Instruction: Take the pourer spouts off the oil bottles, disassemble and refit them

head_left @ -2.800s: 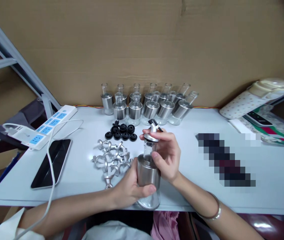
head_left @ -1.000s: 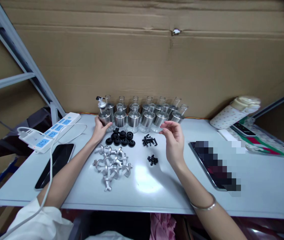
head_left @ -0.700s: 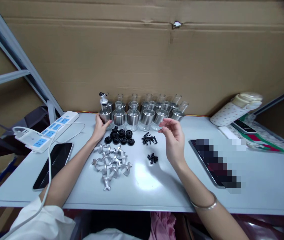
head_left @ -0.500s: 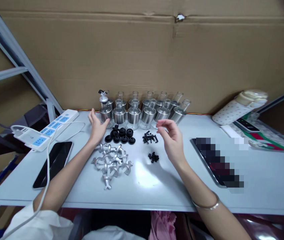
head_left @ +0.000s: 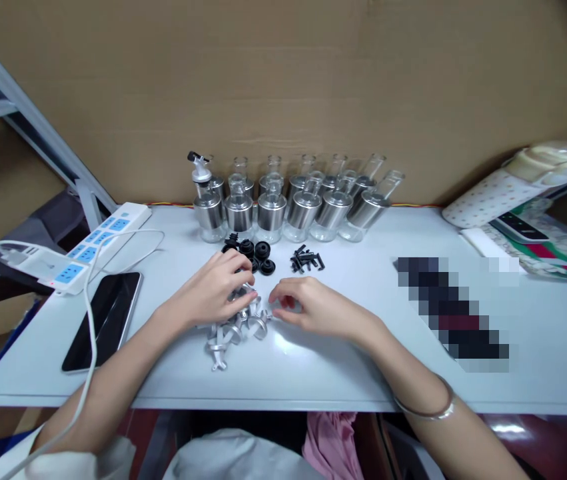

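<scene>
Silver spouts (head_left: 234,331) are gathered in a loose heap under and beside the left hand (head_left: 220,287), by which the far part of the heap is hidden. Its thumb and fingers are bent around silver pieces, but whether any of them is gripped cannot be told. At the right edge of the same heap, the right hand (head_left: 313,307) is held low over the table (head_left: 373,287), fingers curled, with a gap left between thumb and forefinger; nothing is seen to be held in it. Both hands are turned inward, presumably so that the same heap can be served from either side.

Just beyond the left fingers, black stoppers (head_left: 262,251) are clustered, and beyond the right hand small black levers (head_left: 308,259) are piled. The parts seem to be kept apart by kind so that each sort can be found within a short reach.

Farther beyond both hands, glass bottles (head_left: 272,212) with metal sleeves are ranged in rows before the cardboard (head_left: 283,87), likely so that they are not knocked by the forearms. At the left end of the near row, one bottle (head_left: 208,212) is topped by a spout with a black lever; by that end place it may be told apart from the open-necked ones.
</scene>
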The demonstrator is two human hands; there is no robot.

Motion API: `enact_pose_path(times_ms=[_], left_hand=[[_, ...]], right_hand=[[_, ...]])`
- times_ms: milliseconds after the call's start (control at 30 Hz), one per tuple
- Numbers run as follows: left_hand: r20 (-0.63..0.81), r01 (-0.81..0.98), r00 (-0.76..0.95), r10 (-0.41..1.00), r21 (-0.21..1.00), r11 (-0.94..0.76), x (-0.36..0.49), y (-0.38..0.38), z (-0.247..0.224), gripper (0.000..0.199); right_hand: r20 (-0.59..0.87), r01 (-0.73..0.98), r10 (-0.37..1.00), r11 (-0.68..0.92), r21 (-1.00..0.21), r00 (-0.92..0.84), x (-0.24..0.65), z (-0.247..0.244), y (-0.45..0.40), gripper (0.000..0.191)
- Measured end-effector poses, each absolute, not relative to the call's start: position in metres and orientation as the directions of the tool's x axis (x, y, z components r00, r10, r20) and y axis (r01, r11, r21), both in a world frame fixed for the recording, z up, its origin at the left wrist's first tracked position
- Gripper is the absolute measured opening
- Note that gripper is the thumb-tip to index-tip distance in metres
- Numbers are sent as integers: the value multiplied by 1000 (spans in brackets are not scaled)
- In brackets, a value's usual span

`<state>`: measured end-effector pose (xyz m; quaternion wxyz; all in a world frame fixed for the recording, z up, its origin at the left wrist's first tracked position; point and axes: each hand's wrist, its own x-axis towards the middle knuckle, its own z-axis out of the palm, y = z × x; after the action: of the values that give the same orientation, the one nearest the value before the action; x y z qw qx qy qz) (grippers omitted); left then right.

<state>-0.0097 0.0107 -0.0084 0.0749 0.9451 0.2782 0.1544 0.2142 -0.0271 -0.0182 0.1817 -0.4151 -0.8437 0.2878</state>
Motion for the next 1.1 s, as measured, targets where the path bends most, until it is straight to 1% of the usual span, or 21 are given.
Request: enact_pose_path(times_ms=[100,167,267,367,467,533,600,667,767,833,900,1000,1100], left_hand=[[223,482,822,524,217,-849,-7,6,-6,21],[207,473,833,513,214,-855,-5,4,-6,22],[195,470,838,509,214,-856,-4,4,-7,24],[213,461,839,501,212,-862,-4,4,-7,25],[237,447,838,491,214,-868,-4,3,-6,24],[256,438,834,489,232,-869,-3,2,-7,24],[282,426,821,496,276,-862,-2,1,-7,23],[320,393,801,505,355,-848,-2,1,-7,23],[369,286,773,517,524,-802,0,-2,-4,23],[364,232,758,542,626,-744,2,-6,-3,29],[337,206,751,568,698,-686,4,-10,-3,32],[323,179,740,590,751,-635,7,-14,-6,30],[357,158,741,569,730,-665,8,-13,-11,28]], right_hand=[[-40,616,783,456,-642,-621,214,-16,-29,18],[-73,627,774,449,-636,-629,212,-18,-29,19],[-92,644,779,439,-626,-620,208,-21,-29,16],[-75,636,776,452,-626,-626,206,-23,-28,12],[-54,584,758,453,-673,-650,206,-22,-26,12],[-66,549,752,416,-725,-656,209,-20,-25,7],[-77,509,756,358,-782,-650,214,-15,-22,5],[-54,449,773,309,-838,-633,220,-10,-19,9],[47,331,823,279,-901,-565,231,-3,-15,12],[114,260,863,270,-927,-492,235,-2,-12,14],[151,206,892,258,-944,-426,236,-2,-11,17],[171,184,914,252,-950,-367,233,-4,-11,19],[190,258,915,292,-921,-357,234,-2,-12,18]])
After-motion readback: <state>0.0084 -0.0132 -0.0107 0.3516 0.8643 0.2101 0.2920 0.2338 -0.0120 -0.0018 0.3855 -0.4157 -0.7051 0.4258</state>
